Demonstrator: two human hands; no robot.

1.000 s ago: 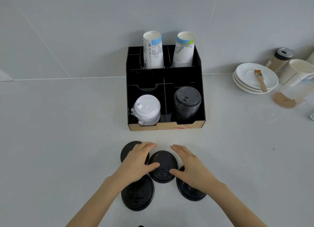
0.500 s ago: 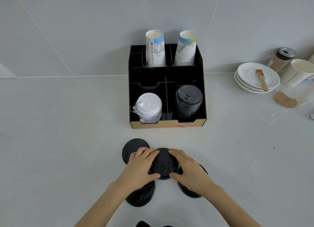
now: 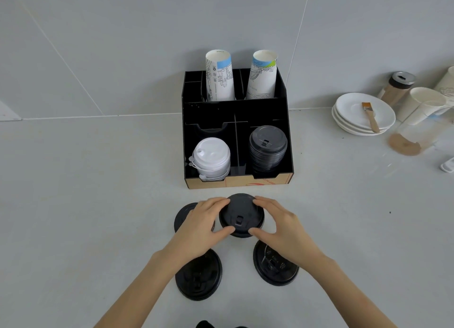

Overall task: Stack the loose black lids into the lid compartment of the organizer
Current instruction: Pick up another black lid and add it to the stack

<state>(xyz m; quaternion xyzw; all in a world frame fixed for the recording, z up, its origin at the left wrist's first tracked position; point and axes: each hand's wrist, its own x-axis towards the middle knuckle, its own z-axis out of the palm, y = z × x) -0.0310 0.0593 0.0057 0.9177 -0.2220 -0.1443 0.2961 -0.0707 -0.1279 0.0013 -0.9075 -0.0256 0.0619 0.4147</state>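
Grey counter [image 3: 98, 204]; left hand [image 3: 201, 227], right hand [image 3: 282, 232] both pinching black lid [image 3: 242, 211].

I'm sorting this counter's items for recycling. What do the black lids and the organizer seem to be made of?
The held lid, gripped by the left hand and right hand, looks like thin moulded plastic with a matte finish, showing a formed sip tab. The organizer seems to be black-coated board: its front edge is bare tan, like cardboard or fibreboard.
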